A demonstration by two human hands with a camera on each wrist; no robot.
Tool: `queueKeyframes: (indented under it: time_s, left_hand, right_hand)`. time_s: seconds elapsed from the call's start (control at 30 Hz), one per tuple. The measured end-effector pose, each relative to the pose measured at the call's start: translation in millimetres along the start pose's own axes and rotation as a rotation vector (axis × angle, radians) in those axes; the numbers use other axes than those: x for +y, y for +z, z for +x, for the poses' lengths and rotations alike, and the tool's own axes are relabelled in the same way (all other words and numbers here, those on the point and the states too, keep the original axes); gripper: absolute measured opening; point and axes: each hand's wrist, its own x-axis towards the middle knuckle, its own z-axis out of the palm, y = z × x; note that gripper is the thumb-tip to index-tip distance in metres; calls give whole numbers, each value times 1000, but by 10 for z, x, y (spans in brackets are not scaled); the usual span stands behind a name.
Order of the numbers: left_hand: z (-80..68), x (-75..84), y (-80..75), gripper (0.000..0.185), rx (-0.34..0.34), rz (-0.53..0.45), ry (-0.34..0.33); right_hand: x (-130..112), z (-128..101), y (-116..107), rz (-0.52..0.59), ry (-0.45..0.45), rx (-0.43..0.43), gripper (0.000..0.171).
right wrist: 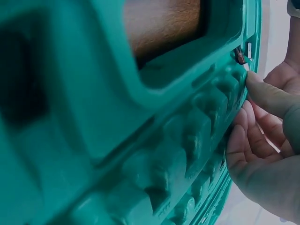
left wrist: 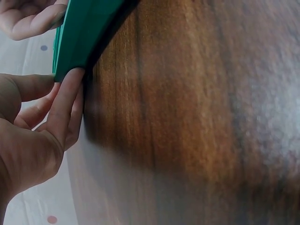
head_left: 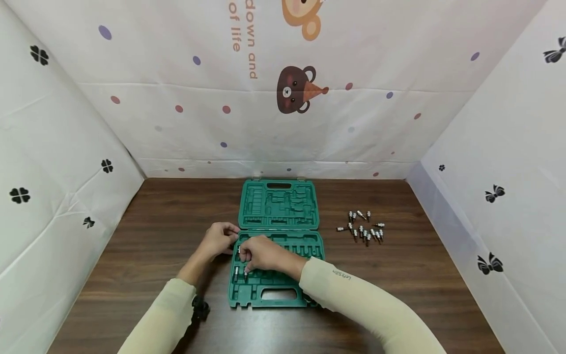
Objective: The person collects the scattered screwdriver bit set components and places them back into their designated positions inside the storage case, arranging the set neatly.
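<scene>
A green plastic tool case (head_left: 279,297) lies open on the wooden table, its lid (head_left: 278,204) folded away from me. My left hand (head_left: 230,237) rests at the case's left edge by the hinge. In the left wrist view its fingertips (left wrist: 70,86) touch the case's corner (left wrist: 77,37). My right hand (head_left: 246,265) reaches over the left part of the near tray and pinches a small metal bit (head_left: 245,273) standing in a slot. Another bit (head_left: 236,273) sits just to its left. The right wrist view shows the thumb (right wrist: 262,91) beside a bit (right wrist: 241,54) in the tray (right wrist: 178,140).
Several loose metal bits (head_left: 364,228) lie scattered on the table (head_left: 155,231) right of the case. Patterned white sheets (head_left: 53,162) wall in the table on the left, back and right. A black wrist mount (head_left: 200,308) sits on my left forearm.
</scene>
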Motion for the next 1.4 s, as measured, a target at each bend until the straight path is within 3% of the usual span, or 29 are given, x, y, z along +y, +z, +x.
queueKeyframes:
  time_s: [0.4,0.87,1.4]
  left_hand:
    - [1,2,-10,19,-11,-31,-10]
    - [-4,4,-15,19,-1,-8,-16]
    - [6,2,-13,19,-9,-27,-14]
  right_hand:
    - [-14,-10,-12,63,21,11,16]
    - [-50,23,14,34,45,18,11]
    - [30,-12,-13,63,-20,14,12]
